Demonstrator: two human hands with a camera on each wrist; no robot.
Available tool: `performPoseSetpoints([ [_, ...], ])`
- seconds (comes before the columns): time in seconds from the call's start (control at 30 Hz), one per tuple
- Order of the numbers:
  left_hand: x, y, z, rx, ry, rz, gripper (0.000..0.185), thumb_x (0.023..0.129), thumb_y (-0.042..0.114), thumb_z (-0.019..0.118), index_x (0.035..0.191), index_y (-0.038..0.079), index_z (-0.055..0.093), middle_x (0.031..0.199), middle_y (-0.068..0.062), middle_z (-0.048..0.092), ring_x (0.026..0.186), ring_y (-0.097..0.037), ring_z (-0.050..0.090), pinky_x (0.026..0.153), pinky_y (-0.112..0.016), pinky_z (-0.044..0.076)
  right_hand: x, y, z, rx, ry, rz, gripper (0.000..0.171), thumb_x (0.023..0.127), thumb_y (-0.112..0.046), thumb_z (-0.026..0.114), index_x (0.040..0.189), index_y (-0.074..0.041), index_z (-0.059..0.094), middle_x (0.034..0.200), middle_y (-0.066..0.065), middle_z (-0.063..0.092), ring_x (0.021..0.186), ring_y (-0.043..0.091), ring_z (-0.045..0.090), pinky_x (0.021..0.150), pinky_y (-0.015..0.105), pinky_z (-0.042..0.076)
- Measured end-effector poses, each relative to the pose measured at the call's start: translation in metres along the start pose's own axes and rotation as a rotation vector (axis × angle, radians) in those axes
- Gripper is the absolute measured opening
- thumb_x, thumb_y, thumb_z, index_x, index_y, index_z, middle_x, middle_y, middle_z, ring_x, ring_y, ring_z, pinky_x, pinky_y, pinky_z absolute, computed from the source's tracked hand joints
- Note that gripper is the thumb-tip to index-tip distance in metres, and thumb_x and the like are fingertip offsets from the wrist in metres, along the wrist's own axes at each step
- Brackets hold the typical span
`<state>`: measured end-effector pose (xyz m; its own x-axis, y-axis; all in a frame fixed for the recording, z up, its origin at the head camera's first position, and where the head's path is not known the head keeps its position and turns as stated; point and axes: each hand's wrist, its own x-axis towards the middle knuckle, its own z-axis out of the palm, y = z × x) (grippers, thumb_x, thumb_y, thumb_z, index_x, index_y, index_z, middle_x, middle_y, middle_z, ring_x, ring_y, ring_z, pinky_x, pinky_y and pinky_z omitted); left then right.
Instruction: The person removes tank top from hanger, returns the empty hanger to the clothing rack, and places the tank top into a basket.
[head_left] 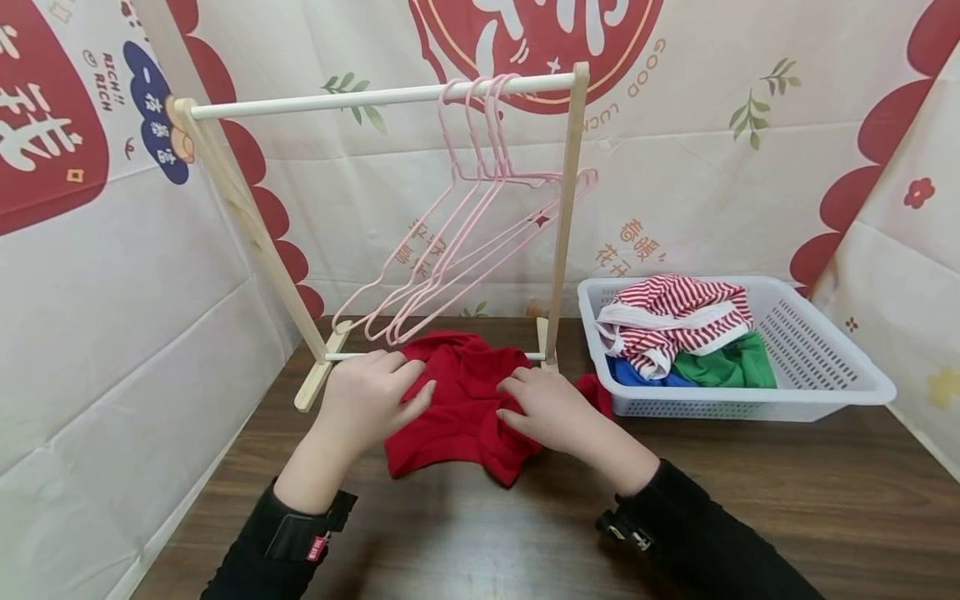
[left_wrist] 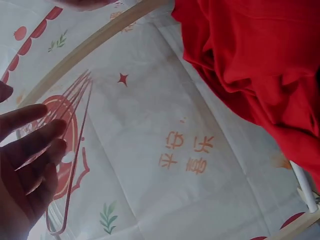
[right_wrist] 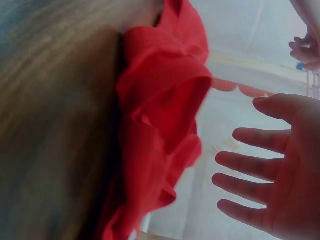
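A crumpled red garment (head_left: 457, 408) lies on the table in front of the rack's foot bar, with a loose part reaching right toward the basket. My left hand (head_left: 372, 398) is over its left side, fingers relaxed and holding nothing. Over its right side is my right hand (head_left: 551, 412), also holding nothing. In the left wrist view the left hand's fingers (left_wrist: 37, 132) are loosely spread, apart from the red cloth (left_wrist: 250, 65). The right wrist view shows straight, separated fingers (right_wrist: 250, 165) beside the red folds (right_wrist: 155, 120).
Behind the garment stands a wooden rack (head_left: 567, 217) with a white top bar (head_left: 315, 102). Several pink hangers (head_left: 450, 242) hang toward its right end. To the right, a white basket (head_left: 817, 350) holds a red-striped garment (head_left: 675, 312), green cloth (head_left: 731, 362) and blue cloth (head_left: 637, 373).
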<state>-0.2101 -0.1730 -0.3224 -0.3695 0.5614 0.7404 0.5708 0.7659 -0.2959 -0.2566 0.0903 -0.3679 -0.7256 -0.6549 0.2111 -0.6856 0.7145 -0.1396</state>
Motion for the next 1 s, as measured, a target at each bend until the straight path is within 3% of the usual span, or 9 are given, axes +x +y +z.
performPoseSetpoints([
  [0.23, -0.008, -0.004, 0.008, 0.026, -0.117, -0.034, 0.017, 0.083, 0.027, 0.069, 0.084, 0.010, 0.071, 0.069, -0.004, 0.064, 0.054, -0.018, 0.057, 0.042, -0.026, 0.038, 0.010, -0.006, 0.018, -0.005, -0.132, 0.024, 0.049, 0.087, -0.042, 0.069, 0.127, -0.014, 0.062, 0.121, 0.006, 0.059, 0.112, 0.024, 0.054, 0.092, 0.045, 0.045],
  [0.47, -0.013, -0.006, 0.013, 0.053, -0.201, -0.050, 0.019, 0.084, 0.030, 0.070, 0.085, 0.011, 0.072, 0.069, -0.003, 0.066, 0.053, -0.018, 0.057, 0.042, -0.024, 0.035, 0.019, -0.010, 0.034, 0.064, -0.237, 0.071, 0.070, 0.078, -0.051, 0.075, 0.136, -0.015, 0.055, 0.130, 0.008, 0.054, 0.120, 0.028, 0.049, 0.094, 0.053, 0.043],
  [0.73, -0.012, -0.004, 0.014, 0.049, -0.174, -0.030, 0.016, 0.083, 0.028, 0.069, 0.082, 0.012, 0.069, 0.063, -0.002, 0.059, 0.050, -0.017, 0.054, 0.041, -0.025, 0.033, 0.025, -0.002, 0.050, 0.068, -0.332, 0.125, 0.085, 0.070, -0.047, 0.082, 0.142, -0.017, 0.049, 0.142, 0.010, 0.044, 0.127, 0.031, 0.042, 0.094, 0.056, 0.042],
  [0.87, -0.011, 0.000, 0.015, 0.048, -0.168, -0.014, 0.016, 0.082, 0.029, 0.071, 0.080, 0.013, 0.068, 0.060, -0.002, 0.057, 0.050, -0.018, 0.054, 0.041, -0.026, 0.034, 0.026, 0.000, 0.054, 0.042, -0.366, 0.123, 0.084, 0.070, -0.045, 0.083, 0.142, -0.018, 0.049, 0.134, 0.009, 0.049, 0.119, 0.029, 0.047, 0.090, 0.052, 0.046],
  [1.0, -0.013, 0.004, 0.018, 0.040, -0.251, -0.011, 0.017, 0.085, 0.032, 0.069, 0.085, 0.015, 0.070, 0.063, -0.001, 0.060, 0.053, -0.017, 0.057, 0.044, -0.025, 0.038, 0.026, -0.001, 0.054, 0.032, -0.364, 0.102, 0.071, 0.074, -0.040, 0.083, 0.134, -0.016, 0.056, 0.121, 0.008, 0.053, 0.110, 0.027, 0.051, 0.085, 0.048, 0.049],
])
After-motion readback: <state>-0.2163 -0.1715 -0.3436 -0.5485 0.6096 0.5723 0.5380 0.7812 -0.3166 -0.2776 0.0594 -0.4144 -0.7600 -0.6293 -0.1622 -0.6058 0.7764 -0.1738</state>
